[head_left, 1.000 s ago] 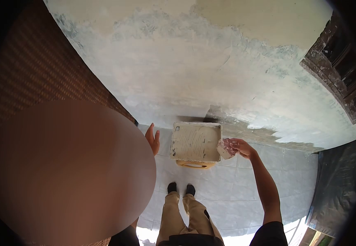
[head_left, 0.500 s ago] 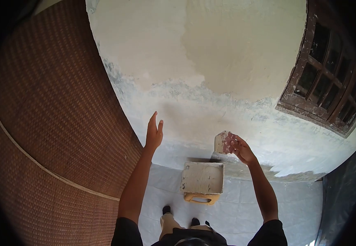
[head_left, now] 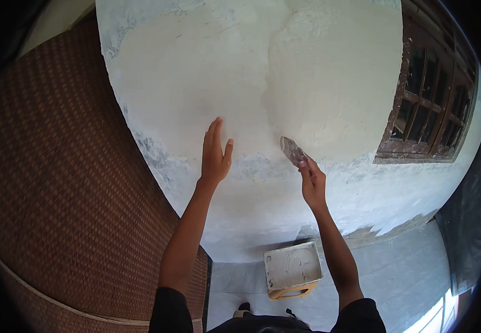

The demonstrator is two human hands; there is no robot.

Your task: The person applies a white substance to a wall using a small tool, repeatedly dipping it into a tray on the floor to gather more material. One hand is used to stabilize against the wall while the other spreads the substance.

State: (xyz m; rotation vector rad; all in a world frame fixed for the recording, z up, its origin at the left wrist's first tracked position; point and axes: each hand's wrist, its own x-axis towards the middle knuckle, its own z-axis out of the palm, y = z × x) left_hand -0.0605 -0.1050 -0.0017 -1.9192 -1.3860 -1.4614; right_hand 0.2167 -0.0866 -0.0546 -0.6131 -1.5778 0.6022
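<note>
Both hands raised higher up the wall than half a second ago, tray now far below.

Left hand [head_left: 216,152] open, fingers straight and together, palm at the pale plastered wall [head_left: 196,72], holding nothing. Right hand [head_left: 312,183] closed on a putty scraper [head_left: 292,150], blade tip against the wall beside a smoother cream patch. Woven brown screen [head_left: 57,183] on the left, dark wooden window [head_left: 431,94] on the right. White-smeared tray [head_left: 292,266] on a yellow stool [head_left: 290,291] on the grey tiled floor [head_left: 395,272].
</note>
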